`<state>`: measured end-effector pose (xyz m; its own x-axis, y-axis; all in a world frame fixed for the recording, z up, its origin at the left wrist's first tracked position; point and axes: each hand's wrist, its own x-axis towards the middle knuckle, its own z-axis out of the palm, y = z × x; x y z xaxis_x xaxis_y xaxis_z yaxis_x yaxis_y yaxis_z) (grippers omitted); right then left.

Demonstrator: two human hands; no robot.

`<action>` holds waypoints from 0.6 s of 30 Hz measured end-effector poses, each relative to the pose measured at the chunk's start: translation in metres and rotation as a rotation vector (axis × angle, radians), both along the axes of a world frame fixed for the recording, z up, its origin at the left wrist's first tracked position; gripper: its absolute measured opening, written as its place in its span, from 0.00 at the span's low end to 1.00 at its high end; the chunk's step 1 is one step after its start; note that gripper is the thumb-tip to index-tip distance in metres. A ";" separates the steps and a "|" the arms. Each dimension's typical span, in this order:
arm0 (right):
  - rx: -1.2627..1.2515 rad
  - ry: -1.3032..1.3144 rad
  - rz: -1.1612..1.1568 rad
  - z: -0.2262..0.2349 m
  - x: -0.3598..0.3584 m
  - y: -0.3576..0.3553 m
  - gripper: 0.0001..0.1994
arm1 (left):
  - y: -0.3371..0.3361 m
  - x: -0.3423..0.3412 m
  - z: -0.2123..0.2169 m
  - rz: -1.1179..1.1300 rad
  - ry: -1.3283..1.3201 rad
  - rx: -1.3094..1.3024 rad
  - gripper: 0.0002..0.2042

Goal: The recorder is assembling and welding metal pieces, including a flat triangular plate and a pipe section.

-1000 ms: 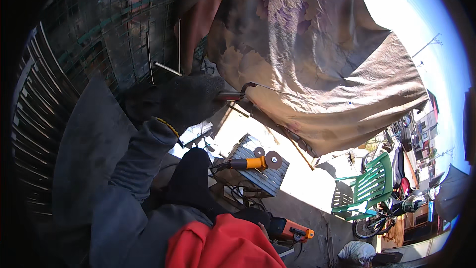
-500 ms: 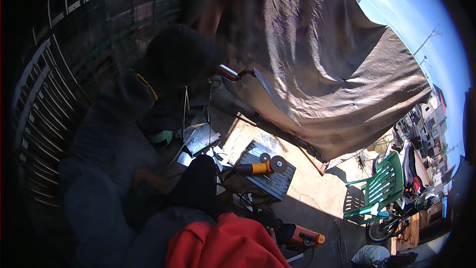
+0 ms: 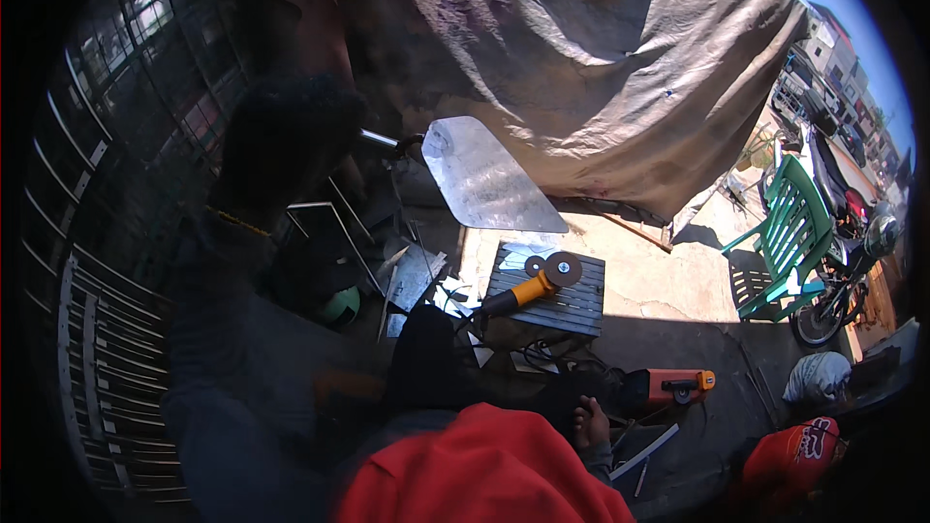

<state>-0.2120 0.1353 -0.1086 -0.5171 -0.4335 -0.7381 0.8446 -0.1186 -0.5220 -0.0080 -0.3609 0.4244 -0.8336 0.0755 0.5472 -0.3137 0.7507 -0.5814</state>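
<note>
My right hand (image 3: 592,423) rests by my dark trouser leg, to the right of the red cloth (image 3: 484,475) over my front. Its fingers look curled, and what they hold, if anything, is hidden. My left hand is out of view. Beyond my knee, a yellow and black angle grinder (image 3: 528,292) lies on a slatted metal stool (image 3: 576,306). Right of my hand sits an orange-red power tool (image 3: 678,385) with a yellow end. A pale strip (image 3: 644,452) lies close to my hand. Farther off, a flat metal sheet (image 3: 489,179) is upright beside a dark gripping shape.
A co-worker (image 3: 281,150) in a grey top sits at the left. Metal bars (image 3: 111,387) stand behind them. Scrap sheet pieces (image 3: 417,276) lie near the stool. A tarp (image 3: 581,68) hangs ahead. A green chair (image 3: 790,223), motorbike (image 3: 823,320) and red cap-like item (image 3: 790,455) are rightward.
My view has shifted, so the stool, chair and tools stand farther right in the picture. The metal sheet now faces me broadly, and more of my right hand shows.
</note>
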 end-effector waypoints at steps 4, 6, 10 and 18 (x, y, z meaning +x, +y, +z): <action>0.073 0.037 0.027 0.014 -0.008 -0.009 0.16 | 0.006 -0.021 -0.016 -0.117 0.120 -0.135 0.06; 0.131 0.074 -0.009 0.018 -0.006 -0.005 0.16 | -0.008 -0.045 -0.038 -0.225 0.129 -0.095 0.06; 0.112 0.054 -0.045 0.016 0.005 -0.012 0.18 | 0.002 -0.071 -0.047 -0.247 0.210 -0.096 0.06; 0.065 0.049 -0.016 0.039 0.006 -0.009 0.21 | 0.057 -0.158 -0.140 -0.391 0.039 0.702 0.11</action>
